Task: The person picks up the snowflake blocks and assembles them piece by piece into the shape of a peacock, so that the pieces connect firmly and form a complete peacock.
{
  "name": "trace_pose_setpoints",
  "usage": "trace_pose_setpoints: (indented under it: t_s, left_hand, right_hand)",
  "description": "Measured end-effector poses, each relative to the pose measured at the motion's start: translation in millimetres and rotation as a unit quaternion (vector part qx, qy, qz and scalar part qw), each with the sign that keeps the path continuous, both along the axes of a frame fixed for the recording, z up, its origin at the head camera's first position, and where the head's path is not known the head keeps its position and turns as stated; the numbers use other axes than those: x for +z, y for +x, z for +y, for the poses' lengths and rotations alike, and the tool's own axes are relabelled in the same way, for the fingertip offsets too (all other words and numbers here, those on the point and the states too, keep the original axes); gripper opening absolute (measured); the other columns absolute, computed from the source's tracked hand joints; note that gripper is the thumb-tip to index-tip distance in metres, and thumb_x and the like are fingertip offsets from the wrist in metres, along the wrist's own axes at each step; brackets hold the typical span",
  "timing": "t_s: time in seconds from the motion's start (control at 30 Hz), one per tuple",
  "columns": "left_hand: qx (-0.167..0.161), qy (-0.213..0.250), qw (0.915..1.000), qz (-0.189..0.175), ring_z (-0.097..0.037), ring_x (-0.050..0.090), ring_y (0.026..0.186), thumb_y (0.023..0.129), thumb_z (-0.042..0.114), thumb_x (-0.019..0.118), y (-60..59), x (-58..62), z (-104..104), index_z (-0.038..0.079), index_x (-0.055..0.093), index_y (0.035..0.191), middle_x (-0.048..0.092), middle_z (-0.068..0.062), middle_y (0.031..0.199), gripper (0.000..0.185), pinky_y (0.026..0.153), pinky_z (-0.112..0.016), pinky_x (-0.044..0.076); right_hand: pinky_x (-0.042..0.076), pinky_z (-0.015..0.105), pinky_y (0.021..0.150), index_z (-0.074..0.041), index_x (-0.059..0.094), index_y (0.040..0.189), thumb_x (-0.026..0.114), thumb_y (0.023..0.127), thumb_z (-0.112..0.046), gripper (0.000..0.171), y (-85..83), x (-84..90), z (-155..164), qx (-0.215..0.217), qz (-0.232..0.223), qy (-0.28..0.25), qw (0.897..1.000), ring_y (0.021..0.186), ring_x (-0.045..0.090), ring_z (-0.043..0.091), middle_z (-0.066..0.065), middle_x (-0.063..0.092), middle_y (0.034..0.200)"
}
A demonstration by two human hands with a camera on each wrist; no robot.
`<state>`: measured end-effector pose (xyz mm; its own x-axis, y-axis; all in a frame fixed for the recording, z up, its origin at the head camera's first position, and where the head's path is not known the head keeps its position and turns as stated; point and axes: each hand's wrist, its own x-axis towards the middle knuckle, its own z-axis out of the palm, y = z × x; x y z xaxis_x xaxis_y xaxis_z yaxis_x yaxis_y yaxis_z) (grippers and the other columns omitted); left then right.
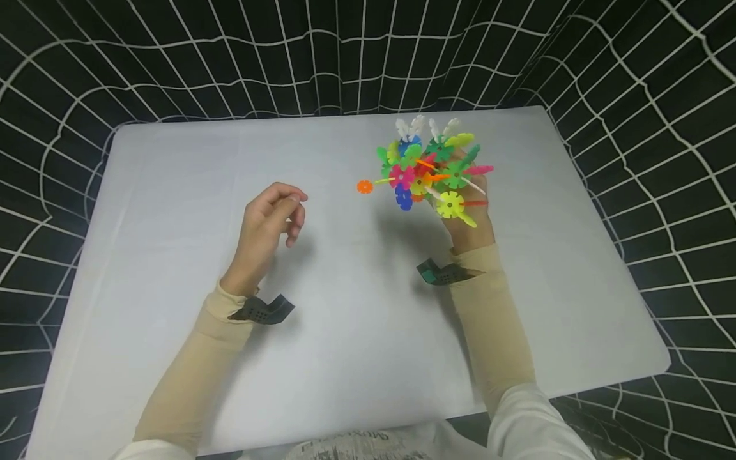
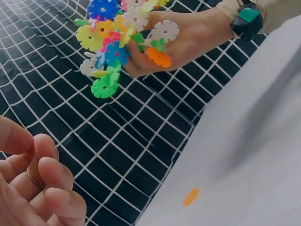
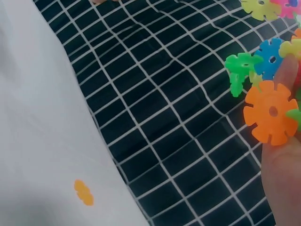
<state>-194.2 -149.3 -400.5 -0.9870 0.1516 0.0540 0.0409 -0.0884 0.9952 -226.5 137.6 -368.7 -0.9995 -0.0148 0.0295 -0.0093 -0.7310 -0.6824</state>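
Note:
My right hand (image 1: 474, 227) grips a cluster of interlocking flower-shaped plastic discs (image 1: 402, 177), held over the table's back right. The discs are pink, blue, green, yellow, orange, red and white, slotted together at many angles, and they cover most of the fingers in the head view. An orange disc (image 3: 260, 118) of the cluster lies close by the thumb in the right wrist view. Holding nothing, my left hand (image 1: 264, 223) is over the left middle of the table, fingers loosely curled. Between the hands, one loose orange disc (image 1: 365, 186) lies on the table.
A white-covered table (image 1: 345, 332) spreads beneath both arms. White netting (image 1: 339, 57) over dark cloth stands along its back and sides. Dark straps (image 1: 264, 310) sit on both wrists, over beige sleeves (image 1: 489, 319).

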Motion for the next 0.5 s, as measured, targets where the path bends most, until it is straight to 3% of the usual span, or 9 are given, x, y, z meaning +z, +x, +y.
trace_pose_setpoints:
  t_s: [0.13, 0.23, 0.37, 0.5]
  left_hand:
    - [0.001, 0.004, 1.0000, -0.002, -0.012, 0.047, 0.054, 0.102, 0.008, 0.048, 0.2, -0.7, 0, 0.008, 0.063, 0.100, 0.055, 0.000, 0.069, 0.015, 0.045, -0.021, 0.041]
    - [-0.002, 0.003, 1.0000, -0.006, -0.013, 0.047, 0.054, 0.102, 0.008, 0.048, 0.8, -0.9, 1, 0.011, 0.063, 0.098, 0.055, 0.000, 0.069, 0.016, 0.045, -0.022, 0.041]
    - [-0.005, -0.002, 0.9999, -0.009, -0.013, 0.046, 0.055, 0.102, 0.008, 0.048, 1.8, -0.6, 2, 0.011, 0.063, 0.098, 0.055, 0.000, 0.069, 0.016, 0.045, -0.022, 0.041]
    - [-0.009, -0.007, 0.9999, -0.011, -0.012, 0.047, 0.056, 0.102, 0.007, 0.047, 2.2, -0.7, 4, 0.010, 0.063, 0.099, 0.055, 0.000, 0.069, 0.016, 0.046, -0.022, 0.041]
  right_hand:
    - [0.062, 0.028, 0.084, -0.007, 0.072, 0.107, 0.087, 0.079, -0.017, 0.034, -3.7, -6.4, 7, 0.033, -0.036, -0.074, 0.996, 0.097, 0.071, 0.021, 0.007, 0.075, 0.102]
    - [0.063, 0.033, 0.084, -0.003, 0.071, 0.111, 0.086, 0.075, -0.004, 0.039, -8.1, -11.9, 11, 0.055, -0.057, -0.141, 0.987, 0.098, 0.071, 0.024, 0.011, 0.074, 0.103]
    - [0.062, 0.029, 0.084, -0.001, 0.072, 0.109, 0.090, 0.071, -0.006, 0.042, -9.6, -12.9, 12, 0.055, -0.032, -0.133, 0.989, 0.092, 0.071, 0.021, 0.010, 0.075, 0.098]
    - [0.060, 0.028, 0.090, -0.003, 0.071, 0.116, 0.088, 0.077, -0.012, 0.043, -8.5, -10.6, 13, 0.035, -0.035, -0.113, 0.992, 0.101, 0.071, 0.021, 0.010, 0.076, 0.106]
